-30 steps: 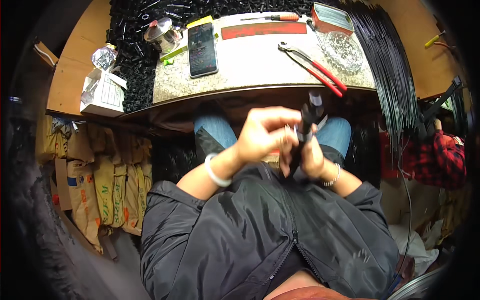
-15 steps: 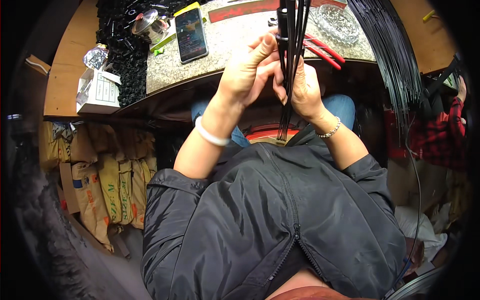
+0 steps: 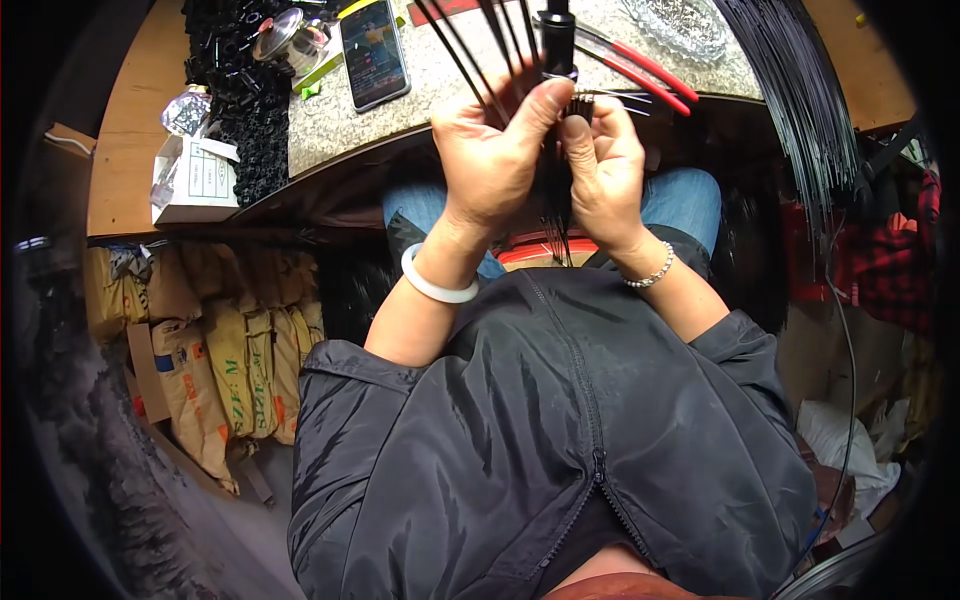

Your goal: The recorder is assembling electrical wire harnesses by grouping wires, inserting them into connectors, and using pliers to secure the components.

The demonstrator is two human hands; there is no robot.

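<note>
A bundle of thin black strands fans upward above my left hand, which is closed round it. My left thumb presses at the lower end of a black cylindrical piece that stands upright among the strands. Close by on the right, my right hand pinches the bundle just under the cylinder, its thumb beside a thin coil-like binding. Fine pale wire ends stick out past the right fingers. Below the hands the strand ends hang toward my lap. The fingers hide part of the bundle.
Red-handled pliers lie on the speckled worktop, near a glass dish. A phone, a metal pot, a black parts heap and a white box are left. Long black strands hang over the right edge.
The upper strands have spread and tilted left, away from the black cylinder. My left hand has turned and now covers their base; the right thumb has moved up near the cylinder's lower end.
</note>
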